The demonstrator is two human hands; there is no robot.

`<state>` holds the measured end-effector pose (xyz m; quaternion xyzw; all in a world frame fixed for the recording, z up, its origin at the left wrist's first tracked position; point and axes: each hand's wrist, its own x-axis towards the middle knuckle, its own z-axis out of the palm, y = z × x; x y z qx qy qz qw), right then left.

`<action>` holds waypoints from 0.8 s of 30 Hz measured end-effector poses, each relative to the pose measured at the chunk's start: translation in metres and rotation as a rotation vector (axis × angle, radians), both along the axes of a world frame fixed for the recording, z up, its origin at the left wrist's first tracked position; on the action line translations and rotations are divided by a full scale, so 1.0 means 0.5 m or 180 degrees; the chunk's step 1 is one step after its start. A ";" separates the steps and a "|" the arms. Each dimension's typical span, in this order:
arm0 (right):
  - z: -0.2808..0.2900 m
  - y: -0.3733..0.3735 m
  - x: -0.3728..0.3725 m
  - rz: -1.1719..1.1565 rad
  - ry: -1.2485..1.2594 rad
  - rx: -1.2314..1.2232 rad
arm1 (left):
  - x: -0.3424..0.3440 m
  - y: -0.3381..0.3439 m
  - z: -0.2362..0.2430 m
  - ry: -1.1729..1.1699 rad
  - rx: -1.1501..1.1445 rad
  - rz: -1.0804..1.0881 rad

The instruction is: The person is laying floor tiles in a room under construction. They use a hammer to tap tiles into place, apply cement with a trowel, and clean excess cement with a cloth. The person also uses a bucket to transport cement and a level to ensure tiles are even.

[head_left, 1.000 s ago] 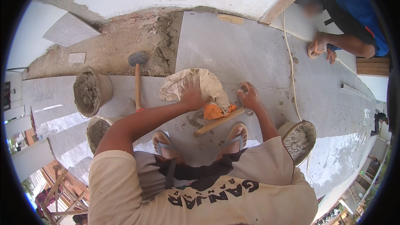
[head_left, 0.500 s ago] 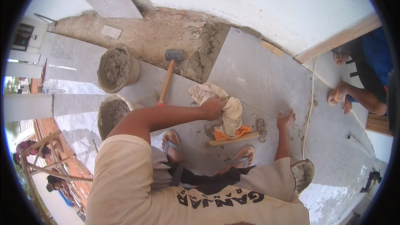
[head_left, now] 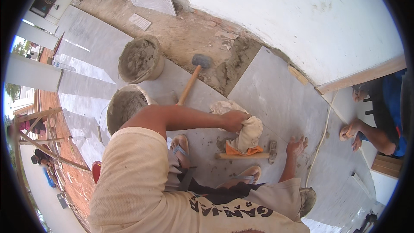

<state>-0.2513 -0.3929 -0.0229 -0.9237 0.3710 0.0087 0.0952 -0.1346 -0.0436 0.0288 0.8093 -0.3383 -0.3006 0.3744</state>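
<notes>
Over the last second, the cloth [head_left: 251, 131], spread flat at first, has been gathered up, and the right hand [head_left: 296, 147] has gone farther right of the hammer [head_left: 241, 156]. The left hand [head_left: 235, 121] is closed on the bunched cloth just beyond the hammer's handle; its orange end hangs at that handle, though I cannot tell whether they touch. The right hand, empty with fingers spread, is right of the hammer's head, over the grey floor tile [head_left: 280, 97]. If the cloth swung farther beyond the hammer, it could pick up wet mortar [head_left: 237, 64] and smear the tile; trapped grit might scratch it. A low sweep could catch the handle.
</notes>
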 end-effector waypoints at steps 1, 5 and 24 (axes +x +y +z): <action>-0.016 -0.010 0.003 0.0147 0.0020 0.0017 | 0.007 -0.003 0.008 -0.0049 0.0095 -0.0028; -0.048 -0.055 0.009 0.0647 0.0333 0.0561 | 0.032 -0.005 0.060 0.0046 0.0055 0.0010; 0.259 0.300 0.125 0.1032 -0.1744 0.4330 | 0.063 0.005 0.237 0.2389 -0.1294 0.0749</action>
